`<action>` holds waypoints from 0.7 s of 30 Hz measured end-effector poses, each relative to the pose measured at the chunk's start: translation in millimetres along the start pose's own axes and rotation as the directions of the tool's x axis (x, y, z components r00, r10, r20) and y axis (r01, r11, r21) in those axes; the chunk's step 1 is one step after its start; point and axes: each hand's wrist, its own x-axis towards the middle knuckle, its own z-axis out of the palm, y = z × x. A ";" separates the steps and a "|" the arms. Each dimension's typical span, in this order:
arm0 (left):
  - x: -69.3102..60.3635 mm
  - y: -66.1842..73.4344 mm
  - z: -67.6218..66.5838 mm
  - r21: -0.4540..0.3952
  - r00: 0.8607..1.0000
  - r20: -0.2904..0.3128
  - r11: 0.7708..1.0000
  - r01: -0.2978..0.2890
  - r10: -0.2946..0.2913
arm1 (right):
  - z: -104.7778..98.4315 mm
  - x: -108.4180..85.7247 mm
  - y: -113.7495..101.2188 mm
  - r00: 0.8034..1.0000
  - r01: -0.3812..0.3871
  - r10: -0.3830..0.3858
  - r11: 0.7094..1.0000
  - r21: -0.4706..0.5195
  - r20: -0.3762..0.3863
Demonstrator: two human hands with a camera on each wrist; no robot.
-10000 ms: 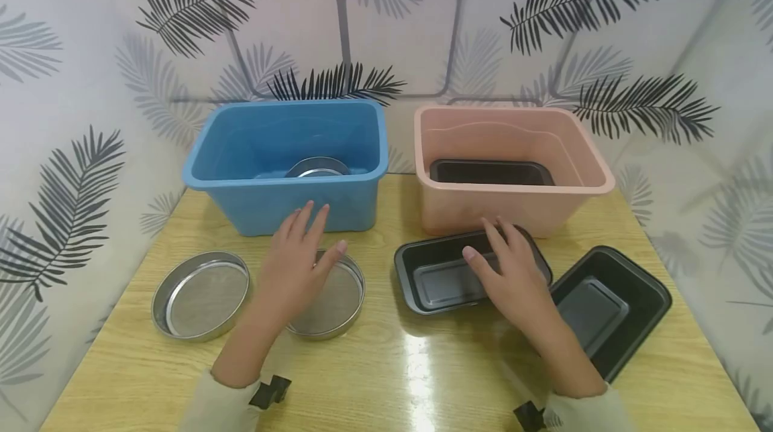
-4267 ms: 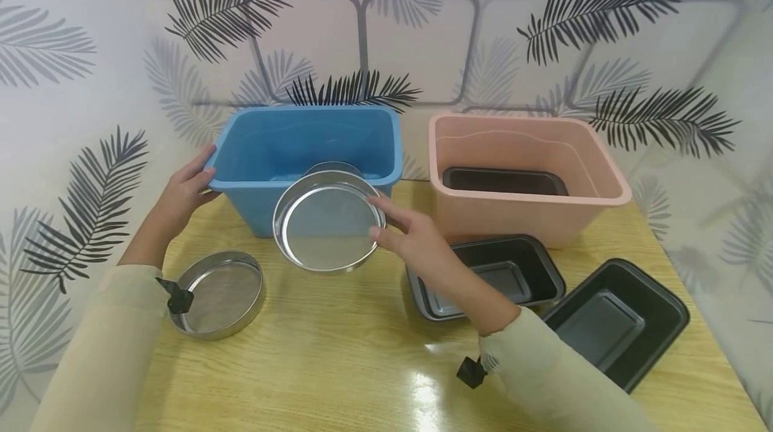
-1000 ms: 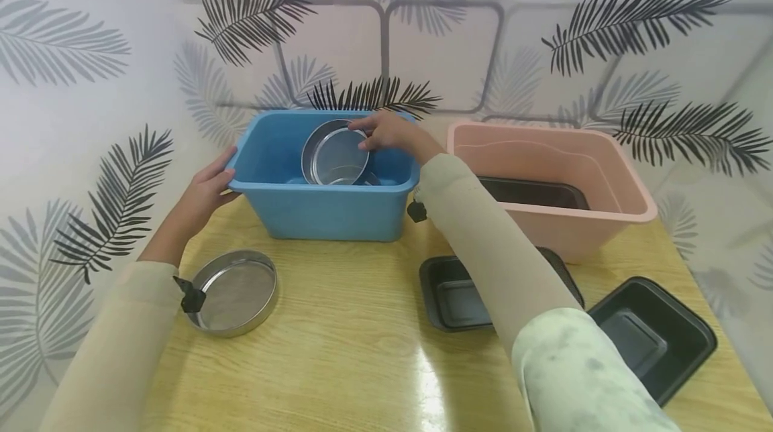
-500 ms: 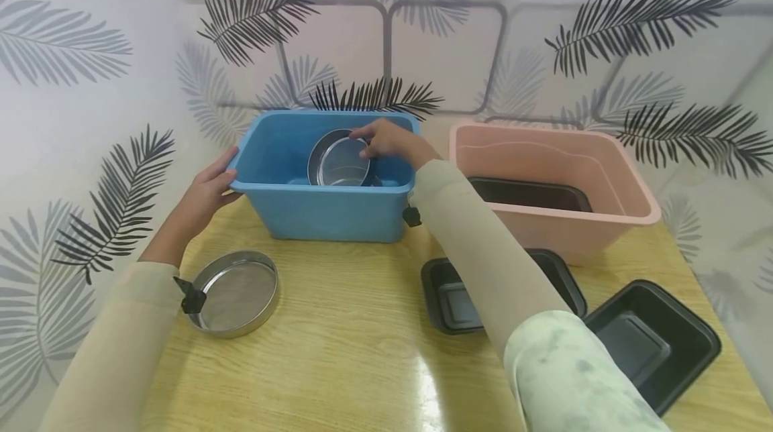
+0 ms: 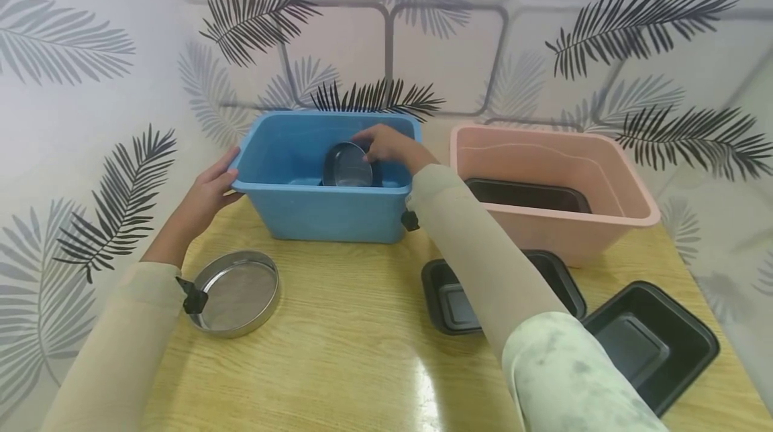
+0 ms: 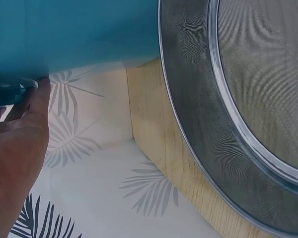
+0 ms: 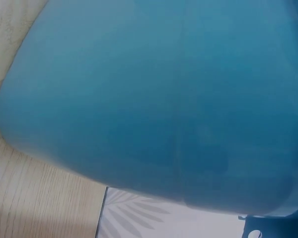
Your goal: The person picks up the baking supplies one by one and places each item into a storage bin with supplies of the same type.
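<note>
Left sleeve comes up at far left, black clip at its cuff. Left hand at left end of blue bin, fingers curled onto the rim, gripping it; left wrist view shows the same grip. Round sieve, mesh base, lies flat on the wooden surface, in front of the blue bin's left end, partly under the clip. Inside the blue bin, toward its right half: second sieve, tilted, lower part hidden by the front wall. Right hand reaches into the bin, fingers narrow, pinching that sieve's upper right edge. Right wrist view: mostly the bin's outer side, fingers not shown. Dark loaf pan in front and right of the blue bin, part covered by right sleeve. Pink bin just right of the blue bin, a black pan inside. Another loaf pan, angled, farthest right of the blue bin.
</note>
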 end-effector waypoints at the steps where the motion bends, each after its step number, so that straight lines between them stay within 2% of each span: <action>1: -0.2 -0.1 -0.2 -0.004 1.000 -0.001 1.000 0.002 -0.002 | 0.6 0.2 -0.3 1.000 -0.005 0.004 1.000 -0.016 -0.011; 5: -0.6 0.1 -0.5 -0.022 1.000 -0.002 1.000 0.007 -0.007 | 1.8 0.0 -2.6 0.999 -0.019 0.017 0.999 -0.050 -0.052; 8: -0.5 0.6 -0.3 -0.017 1.000 0.000 1.000 0.004 -0.004 | 0.9 -1.5 -4.1 0.997 -0.013 0.010 0.999 -0.039 -0.075; 14: -1.3 1.0 -0.1 -0.008 1.000 -0.002 1.000 0.006 -0.006 | -2.9 -9.6 -8.2 0.992 0.087 -0.080 0.994 0.062 -0.099; 18: -0.8 0.3 0.2 -0.003 1.000 0.001 1.000 -0.005 0.005 | -4.6 -19.7 -12.8 0.983 0.159 -0.141 0.975 0.159 -0.118; 21: 0.4 -0.5 0.7 -0.004 1.000 0.004 1.000 -0.010 0.010 | -5.8 -31.6 -19.3 0.977 0.187 -0.157 0.956 0.225 -0.146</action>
